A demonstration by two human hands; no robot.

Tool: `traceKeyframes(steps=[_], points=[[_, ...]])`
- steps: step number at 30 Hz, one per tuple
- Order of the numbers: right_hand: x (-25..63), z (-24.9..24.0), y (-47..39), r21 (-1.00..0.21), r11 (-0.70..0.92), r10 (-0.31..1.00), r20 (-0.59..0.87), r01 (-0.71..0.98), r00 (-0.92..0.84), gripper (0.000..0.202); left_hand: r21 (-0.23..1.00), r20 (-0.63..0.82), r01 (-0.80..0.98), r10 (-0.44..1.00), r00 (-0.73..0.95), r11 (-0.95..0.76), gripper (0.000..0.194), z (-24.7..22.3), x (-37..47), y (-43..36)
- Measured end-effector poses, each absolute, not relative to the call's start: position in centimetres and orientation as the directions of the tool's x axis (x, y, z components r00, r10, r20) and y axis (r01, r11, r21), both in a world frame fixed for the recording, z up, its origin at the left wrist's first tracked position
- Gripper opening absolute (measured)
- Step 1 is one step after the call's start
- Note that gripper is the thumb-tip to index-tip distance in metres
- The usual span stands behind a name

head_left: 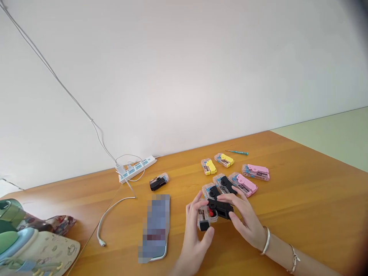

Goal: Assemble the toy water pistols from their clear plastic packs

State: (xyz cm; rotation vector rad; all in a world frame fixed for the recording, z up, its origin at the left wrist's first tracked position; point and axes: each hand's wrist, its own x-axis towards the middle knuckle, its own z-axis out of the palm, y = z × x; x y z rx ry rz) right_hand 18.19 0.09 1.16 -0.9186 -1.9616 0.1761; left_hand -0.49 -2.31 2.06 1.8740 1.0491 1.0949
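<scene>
A clear device with a black folding part [221,209] and a red piece inside is held between both hands over the table. My left hand [195,230] grips its clear end, thumb near a black square cap. The fingers of my right hand [244,214], with a bangle at the wrist, close on the black part. Just behind lie two clear-and-black devices, one [227,184] beside a pink one [244,184]; the other is partly hidden by the held device. Another pink device [255,172] and two yellow ones [208,166] [224,160] lie farther back.
On the wooden table [301,199], a screwdriver [237,152] lies at the back. To the left are a black device [159,181], a blurred phone [155,228], a power strip [138,168], a white cable [100,226] and a patterned bag [48,253]. A wall stands behind.
</scene>
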Motion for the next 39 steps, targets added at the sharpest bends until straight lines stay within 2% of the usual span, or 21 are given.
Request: traceKeyframes(steps=[5, 11, 17, 20, 22, 24, 28, 32, 36, 39], points=[[18.0, 0.8, 0.4, -0.418, 0.745, 0.625, 0.71, 0.519, -0.324, 0.034, 0.84, 0.438, 0.236, 0.867, 0.237, -0.488, 0.035, -0.6, -0.4, -2.2], [17.6, 0.5, 0.1, -0.473, 0.715, 0.683, 0.632, 0.515, -0.367, 0.037, 0.675, 0.584, 0.34, 0.755, 0.297, -0.655, 0.038, -1.0, -1.1, -1.9], [17.9, 1.0, 0.7, -0.424, 0.758, 0.635, 0.652, 0.495, -0.414, 0.041, 0.515, 0.615, 0.451, 0.681, 0.397, -0.729, 0.014, -3.6, -1.4, -1.3], [17.8, 1.2, 0.6, -0.412, 0.781, 0.615, 0.64, 0.47, -0.461, 0.043, 0.553, 0.564, 0.421, 0.695, 0.446, -0.719, 0.029, -3.8, -1.5, -1.0], [17.8, 1.1, 0.4, -0.413, 0.788, 0.61, 0.625, 0.457, -0.486, 0.041, 0.589, 0.582, 0.32, 0.665, 0.469, -0.742, 0.052, -3.1, -1.6, -1.0], [17.9, 0.9, 0.2, -0.413, 0.785, 0.614, 0.617, 0.462, -0.492, 0.041, 0.658, 0.531, 0.308, 0.714, 0.456, -0.687, 0.06, -2.1, -1.6, -1.2], [18.0, 0.5, 0.2, -0.405, 0.78, 0.62, 0.606, 0.477, -0.498, 0.045, 0.772, 0.454, 0.258, 0.788, 0.416, -0.581, 0.054, -0.2, -1.6, -1.9], [17.7, 0.7, 0.1, -0.328, 0.806, 0.575, 0.633, 0.493, -0.519, 0.033, 0.902, 0.327, 0.181, 0.894, 0.305, -0.392, 0.039, 0.7, -1.4, -2.4], [17.3, 1.2, -0.3, -0.186, 0.858, 0.47, 0.657, 0.478, -0.589, 0.02, 0.934, 0.189, 0.244, 0.939, 0.286, -0.262, 0.038, 0.7, -1.0, -2.2], [17.3, 1.5, -0.4, -0.134, 0.869, 0.438, 0.658, 0.477, -0.612, 0.017, 0.917, 0.108, 0.338, 0.948, 0.298, -0.211, 0.036, 0.5, -0.7, -2.0]])
